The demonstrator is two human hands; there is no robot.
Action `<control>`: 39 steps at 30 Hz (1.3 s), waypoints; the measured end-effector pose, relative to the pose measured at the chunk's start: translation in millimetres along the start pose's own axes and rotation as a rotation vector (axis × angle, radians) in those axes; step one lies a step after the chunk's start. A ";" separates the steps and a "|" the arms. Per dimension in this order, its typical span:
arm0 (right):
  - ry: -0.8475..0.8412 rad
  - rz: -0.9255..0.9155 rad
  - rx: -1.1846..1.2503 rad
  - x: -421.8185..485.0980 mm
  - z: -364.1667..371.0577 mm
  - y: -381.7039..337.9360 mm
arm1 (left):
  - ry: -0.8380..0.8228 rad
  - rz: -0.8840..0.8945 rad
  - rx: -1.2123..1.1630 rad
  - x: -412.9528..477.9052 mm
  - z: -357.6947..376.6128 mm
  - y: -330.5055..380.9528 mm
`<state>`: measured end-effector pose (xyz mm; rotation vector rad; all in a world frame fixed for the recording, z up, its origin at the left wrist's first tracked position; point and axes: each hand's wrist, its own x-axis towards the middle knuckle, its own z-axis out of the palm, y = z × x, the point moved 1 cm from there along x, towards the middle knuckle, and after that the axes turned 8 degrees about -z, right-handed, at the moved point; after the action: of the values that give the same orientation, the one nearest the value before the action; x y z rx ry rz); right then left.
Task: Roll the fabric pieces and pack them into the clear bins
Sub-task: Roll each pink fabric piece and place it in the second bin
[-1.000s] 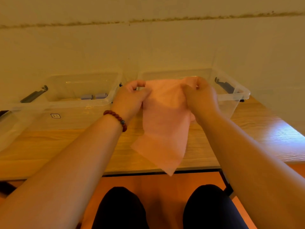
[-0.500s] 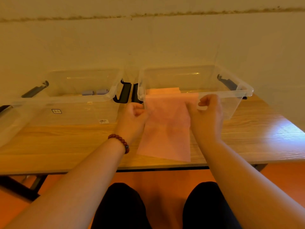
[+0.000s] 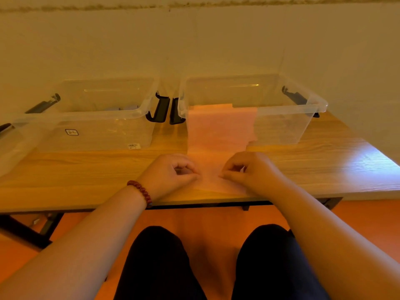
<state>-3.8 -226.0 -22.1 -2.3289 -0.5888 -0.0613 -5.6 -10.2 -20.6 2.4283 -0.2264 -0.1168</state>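
Note:
A pink fabric piece [image 3: 218,137] lies stretched on the wooden table [image 3: 91,176]; its far end drapes over the front rim of the right clear bin [image 3: 303,109]. My left hand [image 3: 171,174] pinches the near left part of the fabric with curled fingers. My right hand [image 3: 249,172] pinches the near right part the same way. More pink fabric [image 3: 212,106] shows inside the right bin. The left clear bin [image 3: 104,118] holds small grey-blue rolls [image 3: 125,108] at its back.
Black latches [image 3: 161,109] sit between the two bins, and others at their outer ends. A third clear bin [image 3: 13,144] stands at the far left edge. A wall rises right behind the bins. My knees are below the table's front edge.
Both hands came down from in front of the right bin to the near table edge. The fabric, earlier held hanging in the air, now lies flat with its far end over the bin rim.

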 end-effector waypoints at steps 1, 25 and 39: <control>-0.044 -0.043 -0.020 -4.4 2.8 1.4 | -0.045 0.032 0.033 -4.2 0.8 -2.5; -0.032 -0.206 -0.137 -31.6 12.9 13.0 | 0.122 0.297 0.304 -12.9 21.0 -16.2; 0.144 0.045 -0.033 -14.9 3.9 8.8 | 0.134 -0.022 -0.095 2.9 15.7 5.9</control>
<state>-13.9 -234.9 -33.7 -2.3448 -0.4661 -0.2176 -5.8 -25.0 -28.7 2.3334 -0.1312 0.0254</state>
